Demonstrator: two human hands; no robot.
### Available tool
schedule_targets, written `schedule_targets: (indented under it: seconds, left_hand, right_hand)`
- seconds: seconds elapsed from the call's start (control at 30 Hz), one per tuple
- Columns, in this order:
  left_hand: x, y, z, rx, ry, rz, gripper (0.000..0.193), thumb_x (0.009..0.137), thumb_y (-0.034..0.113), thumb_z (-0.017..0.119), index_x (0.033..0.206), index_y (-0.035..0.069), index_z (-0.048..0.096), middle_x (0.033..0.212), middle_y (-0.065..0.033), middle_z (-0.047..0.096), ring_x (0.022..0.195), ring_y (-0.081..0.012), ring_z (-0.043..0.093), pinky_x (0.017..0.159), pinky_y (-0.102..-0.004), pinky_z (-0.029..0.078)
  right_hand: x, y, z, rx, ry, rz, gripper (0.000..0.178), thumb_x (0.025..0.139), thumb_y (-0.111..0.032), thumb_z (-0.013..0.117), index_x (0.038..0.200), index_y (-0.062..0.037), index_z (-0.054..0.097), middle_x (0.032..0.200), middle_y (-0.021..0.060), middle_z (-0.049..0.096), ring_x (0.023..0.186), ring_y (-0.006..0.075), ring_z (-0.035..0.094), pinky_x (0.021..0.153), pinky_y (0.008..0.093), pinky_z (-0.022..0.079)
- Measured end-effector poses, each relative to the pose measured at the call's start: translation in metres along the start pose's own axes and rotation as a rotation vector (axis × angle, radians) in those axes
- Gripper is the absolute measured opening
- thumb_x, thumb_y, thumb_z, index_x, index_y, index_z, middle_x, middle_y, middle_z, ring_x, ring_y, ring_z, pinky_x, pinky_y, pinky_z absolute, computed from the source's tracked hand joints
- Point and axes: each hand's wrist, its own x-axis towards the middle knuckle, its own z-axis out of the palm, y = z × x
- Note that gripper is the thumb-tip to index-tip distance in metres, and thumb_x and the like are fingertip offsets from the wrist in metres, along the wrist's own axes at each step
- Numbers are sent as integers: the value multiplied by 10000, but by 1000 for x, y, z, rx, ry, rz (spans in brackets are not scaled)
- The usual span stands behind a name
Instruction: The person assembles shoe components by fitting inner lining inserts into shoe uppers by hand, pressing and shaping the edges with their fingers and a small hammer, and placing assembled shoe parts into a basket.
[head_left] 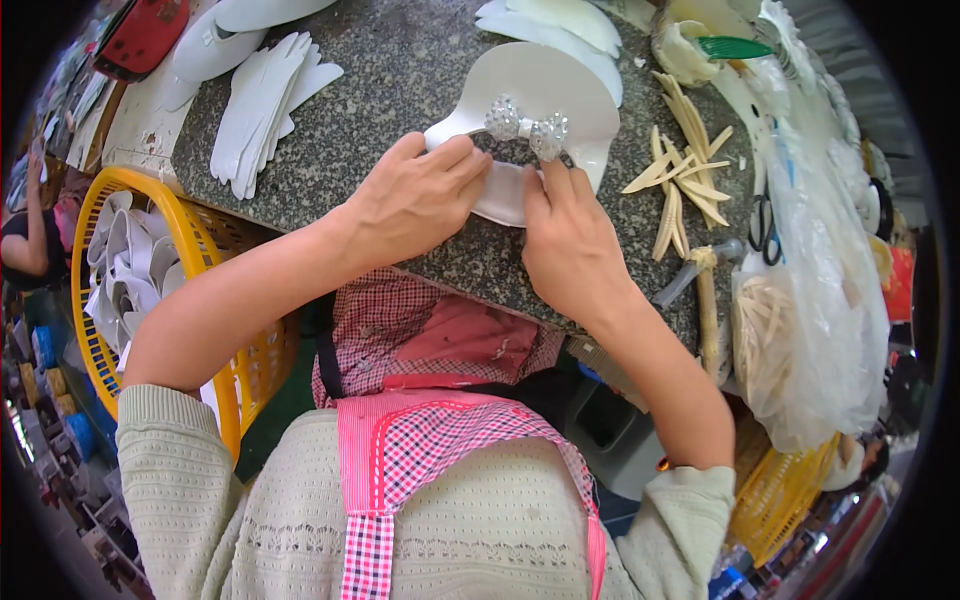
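Observation:
On the dark speckled stone slab (330, 165) in front of me lies a white shoe upper piece (540, 80) with a rounded far end. A sparkling rhinestone bow (548, 134) sits across its middle. My left hand (415, 195) pinches the left edge of the near white band, fingers curled and pressed down. Opposite it, my right hand (572, 235) grips the band's right side between thumb and fingers, fingertips just below the bow. My fingers cover both ends of the band.
A stack of white insole-shaped pieces (262, 110) lies to the left, with more white pieces (565, 30) at the back. Beige strips (685, 170), a hammer (708, 300) and scissors (766, 230) are at right, beside a clear plastic bag (825, 300). A yellow basket (190, 225) holds white parts.

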Motion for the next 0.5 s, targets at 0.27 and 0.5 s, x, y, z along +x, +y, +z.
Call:
schedule_targets:
  seconds: [0.27,0.5]
  left_hand:
    - [5,2,-43,-888,-95,-111,266,691,70,651,957,82,632,902,-18,614,944,-224,536,810,-367,405]
    - [30,-26,-90,-494,496,215,341,729,149,658,1015,-23,591,985,-169,612,899,-287,603,798,-349,484]
  right_hand:
    - [-19,4,18,2122,396,326,544,730,-235,727,1145,15,479,1126,121,550,1069,185,508,948,362,370]
    - [60,21,-19,240,66,-44,169,696,-2,546,860,11,586,801,191,581,714,332,580,688,368,495]
